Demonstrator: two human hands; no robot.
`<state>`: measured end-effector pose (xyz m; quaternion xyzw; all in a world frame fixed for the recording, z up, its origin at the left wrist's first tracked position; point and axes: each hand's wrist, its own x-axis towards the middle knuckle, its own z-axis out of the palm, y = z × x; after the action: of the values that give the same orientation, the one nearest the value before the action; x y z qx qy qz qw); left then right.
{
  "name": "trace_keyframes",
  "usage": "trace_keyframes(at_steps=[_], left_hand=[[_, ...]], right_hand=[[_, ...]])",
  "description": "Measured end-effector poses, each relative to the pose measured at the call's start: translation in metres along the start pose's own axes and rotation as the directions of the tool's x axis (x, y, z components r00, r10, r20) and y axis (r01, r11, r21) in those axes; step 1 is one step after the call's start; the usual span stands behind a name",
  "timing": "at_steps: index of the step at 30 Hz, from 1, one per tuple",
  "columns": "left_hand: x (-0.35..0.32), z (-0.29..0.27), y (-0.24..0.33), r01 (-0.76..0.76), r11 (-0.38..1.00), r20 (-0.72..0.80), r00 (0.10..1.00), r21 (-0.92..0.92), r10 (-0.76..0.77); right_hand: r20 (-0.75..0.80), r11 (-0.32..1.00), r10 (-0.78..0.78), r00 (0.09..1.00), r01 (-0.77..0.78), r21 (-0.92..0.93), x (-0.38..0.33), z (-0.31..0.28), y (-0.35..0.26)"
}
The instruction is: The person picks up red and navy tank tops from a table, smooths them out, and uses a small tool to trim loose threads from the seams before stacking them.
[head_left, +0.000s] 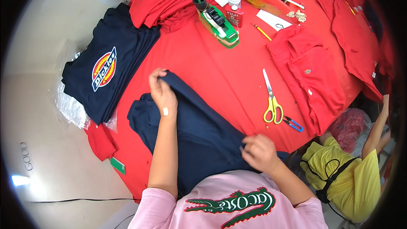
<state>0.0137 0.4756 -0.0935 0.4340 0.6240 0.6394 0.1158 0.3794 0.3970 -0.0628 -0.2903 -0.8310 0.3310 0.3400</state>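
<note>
A navy blue garment [199, 131] lies partly folded in front of me, its near part reaching my pink shirt. At its far corner my left hand [163, 93] is closed on the cloth, with a small white patch at the wrist. Closer to me on the right, my right hand [259, 152] has its fingers curled, pinching the garment's right edge. The garment's long right edge runs between the two hands. Yellow-handled scissors [271, 101] and small blue-handled thread snips [293, 124] lie to the right, apart from my hands.
Navy shirts [123, 38] are stacked at left, red garments [169, 0] at the back and red ones [307, 59] at right. A green tape dispenser [220, 27], a red box [234, 16] and a pencil [263, 32] sit far back. Someone in yellow [339, 174] is at right.
</note>
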Motion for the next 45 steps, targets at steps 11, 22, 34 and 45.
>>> trace_keyframes(at_steps=[11, 22, 34, 45], left_hand=[[-0.093, -0.111, 0.001, -0.031, 0.771, -0.068, 0.993, 0.636, 0.096], [-0.093, -0.113, -0.008, 0.052, 0.84, -0.11, 0.994, 0.54, 0.009], [-0.233, -0.12, 0.1, -0.037, 0.824, 0.387, 0.895, 0.565, -0.225], [-0.168, -0.152, 0.055, -0.098, 0.367, 0.248, 0.888, 0.925, -0.388]], right_hand=[[0.249, 0.994, -0.102, 0.963, 0.091, 0.057, -0.026, 0.037, -0.009], [0.277, 0.882, -0.218, 0.936, 0.31, -0.354, -0.027, 0.053, -0.016], [-0.223, 0.912, -0.042, 0.974, -0.053, -0.406, 0.098, -0.031, 0.002], [0.572, 0.926, 0.287, 0.768, -0.069, -0.372, 0.082, 0.125, -0.003]])
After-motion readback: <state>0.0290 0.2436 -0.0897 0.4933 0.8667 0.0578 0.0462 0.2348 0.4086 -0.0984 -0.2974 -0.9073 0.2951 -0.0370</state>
